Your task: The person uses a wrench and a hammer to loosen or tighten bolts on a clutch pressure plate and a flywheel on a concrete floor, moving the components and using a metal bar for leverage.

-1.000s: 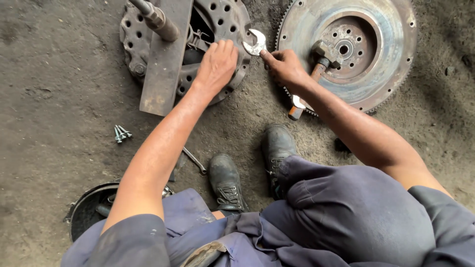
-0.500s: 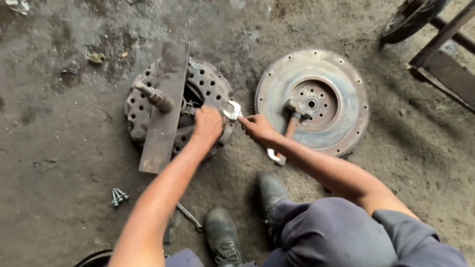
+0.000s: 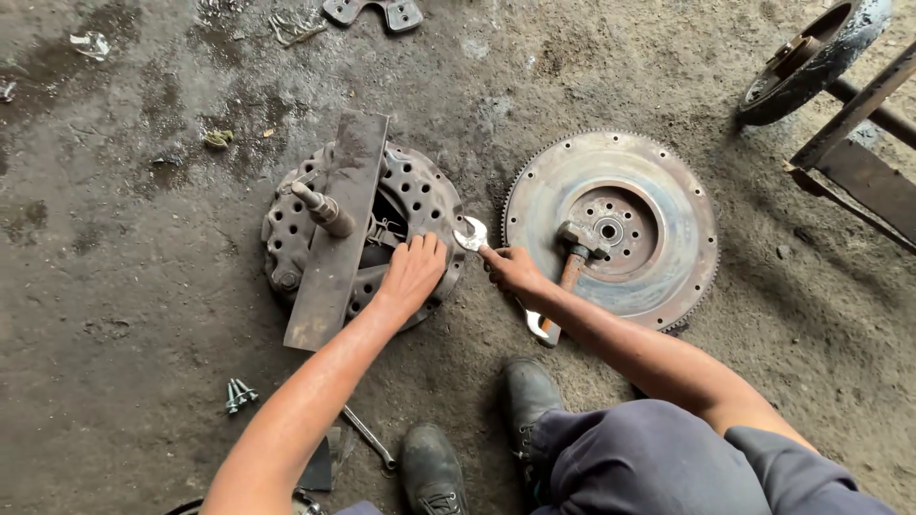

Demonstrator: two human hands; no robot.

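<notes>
Squatting on the floor, working a spanner at the clutch pressure plate.

Largest first: flywheel lies flat just beyond my right hand, a hammer resting across its hub. Clutch pressure plate sits under my left hand, with a flat steel bar laid across it and a shaft stub standing up through the bar. Left hand lies open, palm down, pressing the plate's rim. Right hand is closed around a double-ended spanner, its open end at the plate's edge between my hands. Step looks like working a rim bolt; next move needs the spanner seated square while my left steadies the plate. Loose bolts lie near my left elbow. No packages, labels or signs visible.
</notes>
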